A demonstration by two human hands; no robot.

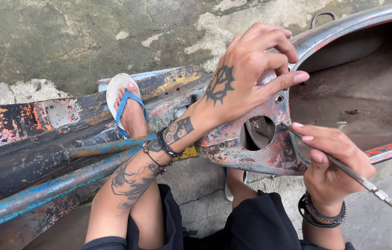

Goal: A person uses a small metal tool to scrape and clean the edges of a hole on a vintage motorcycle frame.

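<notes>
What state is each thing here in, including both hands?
Left hand: resting on the frame's rim, fingers spread.
Right hand: gripping a thin brush.
Brush: held tilted, tip at the frame's edge.
Scooter frame: stripped, rusty, paint flaking.
Blue bars: scratched, paint worn.
Sandal: worn on a foot resting on the frame.

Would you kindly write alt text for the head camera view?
A person's right hand holds a thin brush against a rusty, paint-stripped scooter body, while the tattooed left hand steadies it. A foot in a blue sandal rests on the frame.
</notes>
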